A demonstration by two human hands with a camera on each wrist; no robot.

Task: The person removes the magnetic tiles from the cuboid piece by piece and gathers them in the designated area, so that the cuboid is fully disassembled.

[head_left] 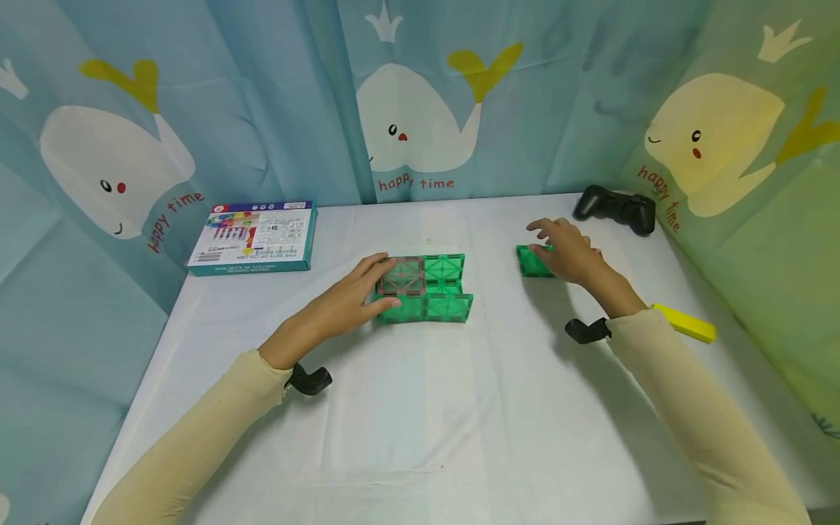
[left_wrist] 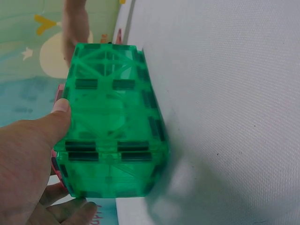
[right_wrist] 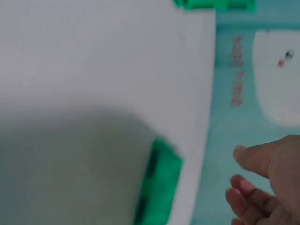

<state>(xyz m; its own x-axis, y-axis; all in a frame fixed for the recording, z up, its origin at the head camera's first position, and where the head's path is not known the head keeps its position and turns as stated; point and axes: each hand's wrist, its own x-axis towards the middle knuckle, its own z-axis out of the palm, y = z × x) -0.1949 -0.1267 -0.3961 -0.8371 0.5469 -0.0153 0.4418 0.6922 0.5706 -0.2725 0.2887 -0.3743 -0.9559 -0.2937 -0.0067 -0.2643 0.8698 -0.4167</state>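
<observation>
A structure of green see-through magnetic tiles stands on the table, with a reddish tile on the left part of its top. My left hand holds its left end, thumb at the near edge and fingers reaching over the far side. The left wrist view shows the thumb against the upper edge of the green wall and fingertips beyond the end wall. Over at the right, my right hand hovers above more green tile. In the right wrist view its relaxed fingers are apart from that blurred green piece.
A flat printed box lies at the back left. At the back right is a black game controller. A yellow bar lies beside the right sleeve. A whale-print curtain rises behind the white table.
</observation>
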